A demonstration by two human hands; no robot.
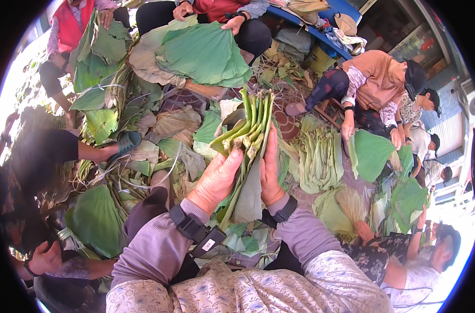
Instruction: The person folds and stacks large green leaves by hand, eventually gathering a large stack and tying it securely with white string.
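Between my two hands stands a bundle of folded lotus leaves [254, 135], its thick green-yellow stem ends bunched at the top. My left hand [216, 182] grips it from the left, the thumb pressed against the cut stem ends near the middle. Against the right side lies my right hand [269, 170], palm and fingers flat along the bundle. A grey-green leaf underside [248, 197] hangs down between my wrists. The left fingers are mostly hidden behind the bundle.
Folded leaves [319, 160] lie stacked at right, stems up. Dried leaves [178, 123] and white plastic ties [175, 160] litter the tiled floor. A co-worker holds green leaves [208, 53] ahead; other people sit close on both sides. A blue bench [312, 29] stands beyond.
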